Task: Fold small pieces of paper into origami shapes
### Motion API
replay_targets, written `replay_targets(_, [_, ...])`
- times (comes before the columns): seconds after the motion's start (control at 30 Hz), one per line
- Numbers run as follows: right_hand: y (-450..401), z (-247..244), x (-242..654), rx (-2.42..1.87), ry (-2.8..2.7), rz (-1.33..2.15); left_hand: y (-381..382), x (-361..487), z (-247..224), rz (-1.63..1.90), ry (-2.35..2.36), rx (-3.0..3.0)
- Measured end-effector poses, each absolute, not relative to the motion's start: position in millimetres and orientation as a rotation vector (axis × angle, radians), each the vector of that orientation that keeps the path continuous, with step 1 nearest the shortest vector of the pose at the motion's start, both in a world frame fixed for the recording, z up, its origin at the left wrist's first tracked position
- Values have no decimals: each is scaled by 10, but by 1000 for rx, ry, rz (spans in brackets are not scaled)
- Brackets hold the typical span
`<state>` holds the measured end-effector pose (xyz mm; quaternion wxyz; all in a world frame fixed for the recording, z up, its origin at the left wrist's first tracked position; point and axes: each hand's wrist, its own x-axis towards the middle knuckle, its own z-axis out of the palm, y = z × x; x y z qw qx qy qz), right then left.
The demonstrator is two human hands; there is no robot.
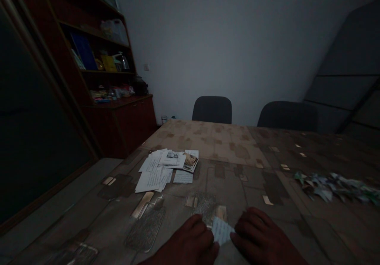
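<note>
A small piece of printed paper (222, 231) lies between my hands near the table's front edge. My left hand (194, 242), fingers curled, holds its left side. My right hand (257, 233) is also curled, with its thumb and fingers closed at the paper's right edge. Farther off to the left, a loose pile of printed paper sheets (156, 172) is spread on the table, with a few picture cards (190, 161) at its right side. The lower part of the paper between my hands is dim and hard to make out.
The patterned tablecloth (225, 178) covers a wide table. A row of folded paper pieces (338, 186) lies at the right. Two dark chairs (212, 108) stand behind the far edge. A wooden cabinet (133, 116) with filled shelves is at the back left.
</note>
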<state>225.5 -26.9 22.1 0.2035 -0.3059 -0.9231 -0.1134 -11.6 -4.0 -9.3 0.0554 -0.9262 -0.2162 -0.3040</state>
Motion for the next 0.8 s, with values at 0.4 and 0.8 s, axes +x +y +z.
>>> replay_targets(0.4, [-217, 20, 2419, -854, -2393, -249, -24, -161, -30, -779, -737, -2983])
replay_targets(0.8, [-235, -74, 2179, -1371, -2209, 111, -56, -56, -17, -767, -966, -2998])
